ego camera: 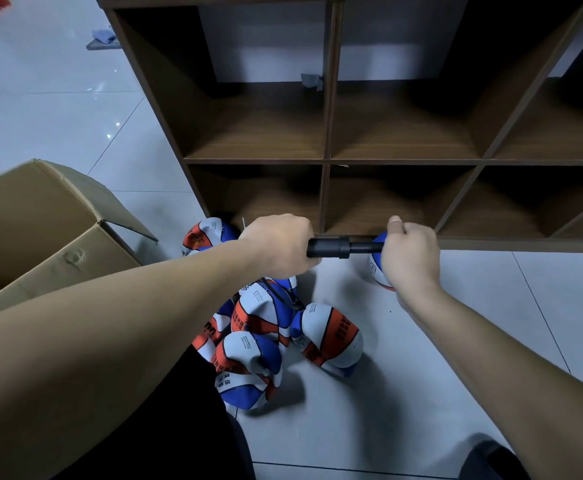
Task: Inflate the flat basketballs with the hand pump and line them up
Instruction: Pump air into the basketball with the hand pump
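While pumping: left hand grips the pump barrel, steadying it.
Right hand: curls round the handle, likely for stroking.
Basketballs: flat pile just below pump, hose attached.
Shelf: beyond pump.

Pump held level between two hands, above balls on the floor, before a shelf unit.

The pump is gripped at its barrel by the left hand and at its handle end by the right hand. A heap of flat balls is spread on the floor below the hands. One ball is set behind the heap, by the shelf unit; another is partly hidden behind the right hand. A cardboard box is placed to the left.
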Available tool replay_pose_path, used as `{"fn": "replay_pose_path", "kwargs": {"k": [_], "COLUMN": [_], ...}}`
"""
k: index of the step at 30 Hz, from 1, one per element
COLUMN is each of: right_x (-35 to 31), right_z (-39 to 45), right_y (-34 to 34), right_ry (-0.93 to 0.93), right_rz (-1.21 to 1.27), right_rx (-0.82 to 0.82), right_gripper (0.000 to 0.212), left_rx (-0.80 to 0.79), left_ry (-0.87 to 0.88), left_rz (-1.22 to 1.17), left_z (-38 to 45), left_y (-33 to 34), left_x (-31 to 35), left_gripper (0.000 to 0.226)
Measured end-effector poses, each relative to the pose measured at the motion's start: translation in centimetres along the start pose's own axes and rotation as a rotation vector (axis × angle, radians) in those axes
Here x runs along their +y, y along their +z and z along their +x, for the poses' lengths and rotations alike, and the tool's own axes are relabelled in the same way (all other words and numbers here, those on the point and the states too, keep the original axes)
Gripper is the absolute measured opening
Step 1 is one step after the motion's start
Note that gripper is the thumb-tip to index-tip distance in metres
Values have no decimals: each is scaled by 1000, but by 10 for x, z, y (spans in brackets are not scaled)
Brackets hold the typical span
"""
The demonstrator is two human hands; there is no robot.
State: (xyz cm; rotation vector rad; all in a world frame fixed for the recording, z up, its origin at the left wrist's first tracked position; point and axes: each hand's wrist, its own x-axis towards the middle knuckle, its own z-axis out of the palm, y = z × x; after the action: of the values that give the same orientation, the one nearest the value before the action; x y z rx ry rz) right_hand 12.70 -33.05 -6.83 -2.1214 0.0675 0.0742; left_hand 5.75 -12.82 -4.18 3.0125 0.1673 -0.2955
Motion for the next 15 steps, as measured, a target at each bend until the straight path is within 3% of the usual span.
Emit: {"fn": "replay_pose_path", "kwargs": {"k": [15], "right_x": [-19], "right_z": [-32], "right_y": [12], "right_ry": [-127], "right_rz": [-43], "right_rx": [-66], "right_gripper": [53], "left_rx": [-8], "left_ry": [62], "left_rz": [-79], "left_z": [-9], "left_y": [-5], "left_x": [15], "left_gripper": [33]}}
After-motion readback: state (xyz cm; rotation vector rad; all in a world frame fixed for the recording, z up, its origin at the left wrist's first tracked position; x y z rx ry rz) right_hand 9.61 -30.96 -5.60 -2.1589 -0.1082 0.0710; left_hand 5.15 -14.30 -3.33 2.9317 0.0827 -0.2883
